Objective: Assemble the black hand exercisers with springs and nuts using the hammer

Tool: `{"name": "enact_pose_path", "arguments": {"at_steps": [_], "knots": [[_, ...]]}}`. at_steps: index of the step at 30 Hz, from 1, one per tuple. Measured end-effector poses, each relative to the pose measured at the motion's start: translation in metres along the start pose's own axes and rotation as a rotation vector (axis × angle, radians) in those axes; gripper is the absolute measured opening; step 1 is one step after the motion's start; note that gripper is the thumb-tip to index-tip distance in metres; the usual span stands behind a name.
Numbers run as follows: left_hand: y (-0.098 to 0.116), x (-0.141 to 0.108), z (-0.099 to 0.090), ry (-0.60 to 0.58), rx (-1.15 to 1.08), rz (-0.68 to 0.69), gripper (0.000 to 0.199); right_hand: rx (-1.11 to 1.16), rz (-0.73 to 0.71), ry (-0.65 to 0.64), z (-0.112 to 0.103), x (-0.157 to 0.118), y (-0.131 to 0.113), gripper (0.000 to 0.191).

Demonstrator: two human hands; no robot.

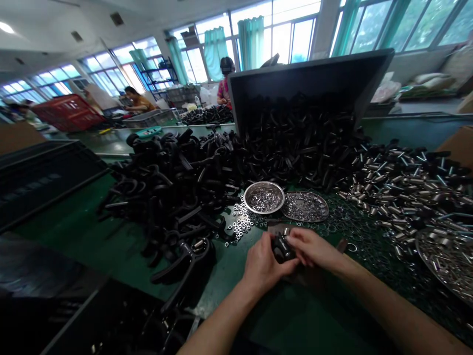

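Head view took in a green table point(225, 276), with a round metal bowl point(264, 212) near its middle. Behind the bowl a large grey bin point(310, 79) lay tipped on its side, open toward the person. Left of the bowl spread a heap of black forked parts point(166, 190); right of it, a heap of springs and black-headed screws point(399, 190). In front of the bowl, the hands worked close together: the left hand point(264, 261) was wrapped around a black moulded piece point(283, 249), and the right hand point(310, 246) had its fingers gathered at the piece's right end. A coil spring point(286, 230) showed by the right fingertips; whether they pinched it could not be told. The piece looked stiff, fairly light and smooth enough to slip, so its thick body seemed the best place to hold. The spring would probably give under pressure and jump if pinched off-centre, so gripping along its sides seemed safer. Smallest were the loose nuts point(240, 224), scattered just left of the bowl.
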State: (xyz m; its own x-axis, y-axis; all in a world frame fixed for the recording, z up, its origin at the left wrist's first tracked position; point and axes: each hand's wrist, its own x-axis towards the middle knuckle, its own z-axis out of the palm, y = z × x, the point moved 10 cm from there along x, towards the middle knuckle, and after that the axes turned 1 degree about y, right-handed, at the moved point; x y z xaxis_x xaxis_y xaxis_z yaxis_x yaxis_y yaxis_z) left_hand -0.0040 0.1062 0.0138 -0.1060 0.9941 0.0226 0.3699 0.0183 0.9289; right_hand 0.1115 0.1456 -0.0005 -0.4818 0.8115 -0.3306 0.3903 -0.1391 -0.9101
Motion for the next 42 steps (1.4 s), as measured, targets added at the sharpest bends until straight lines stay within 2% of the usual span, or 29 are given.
{"name": "enact_pose_path", "arguments": {"at_steps": [2, 3, 4, 5, 7, 10, 13, 16, 21, 25, 29, 31, 35, 42], "knots": [[-0.001, 0.002, 0.007, -0.073, 0.186, 0.066, 0.047, -0.404, -0.167, 0.192, -0.034, 0.028, -0.029, 0.024], [0.0, 0.001, 0.013, -0.114, 0.306, 0.102, 0.046, -0.603, -0.237, 0.28, -0.044, 0.042, -0.044, 0.021], [0.001, -0.001, 0.019, -0.155, 0.424, 0.139, 0.046, -0.778, -0.273, 0.337, -0.048, 0.058, -0.057, 0.019], [0.003, -0.004, 0.026, -0.19, 0.525, 0.179, 0.048, -0.859, -0.279, 0.357, -0.048, 0.077, -0.065, 0.019], [0.007, -0.01, 0.035, -0.221, 0.65, 0.249, 0.053, -0.942, -0.264, 0.358, -0.043, 0.112, -0.074, 0.018], [0.007, -0.016, 0.037, -0.201, 0.692, 0.271, 0.061, -0.997, -0.224, 0.33, -0.03, 0.153, -0.077, 0.018], [0.003, -0.018, 0.035, -0.184, 0.667, 0.263, 0.068, -1.029, -0.193, 0.309, -0.021, 0.174, -0.073, 0.027], [0.001, -0.015, 0.033, -0.173, 0.632, 0.243, 0.066, -1.01, -0.194, 0.319, -0.022, 0.179, -0.07, 0.033], [0.0, -0.01, 0.035, -0.178, 0.624, 0.243, 0.06, -0.866, -0.234, 0.422, -0.037, 0.162, -0.081, 0.01], [0.003, -0.009, 0.036, -0.197, 0.651, 0.287, 0.056, -0.704, -0.31, 0.432, -0.044, 0.119, -0.086, 0.021], [0.008, -0.01, 0.037, -0.225, 0.674, 0.337, 0.057, -0.239, -0.343, 0.315, -0.045, 0.056, -0.059, 0.016], [0.009, -0.01, 0.036, -0.227, 0.685, 0.349, 0.056, -0.1, -0.323, 0.284, -0.043, 0.026, -0.038, 0.014], [0.008, -0.009, 0.037, -0.226, 0.701, 0.355, 0.058, -0.39, -0.366, 0.357, -0.032, -0.011, -0.014, 0.012], [0.008, -0.01, 0.038, -0.219, 0.708, 0.372, 0.059, -0.615, -0.409, 0.413, -0.012, -0.009, -0.004, 0.015]]}}
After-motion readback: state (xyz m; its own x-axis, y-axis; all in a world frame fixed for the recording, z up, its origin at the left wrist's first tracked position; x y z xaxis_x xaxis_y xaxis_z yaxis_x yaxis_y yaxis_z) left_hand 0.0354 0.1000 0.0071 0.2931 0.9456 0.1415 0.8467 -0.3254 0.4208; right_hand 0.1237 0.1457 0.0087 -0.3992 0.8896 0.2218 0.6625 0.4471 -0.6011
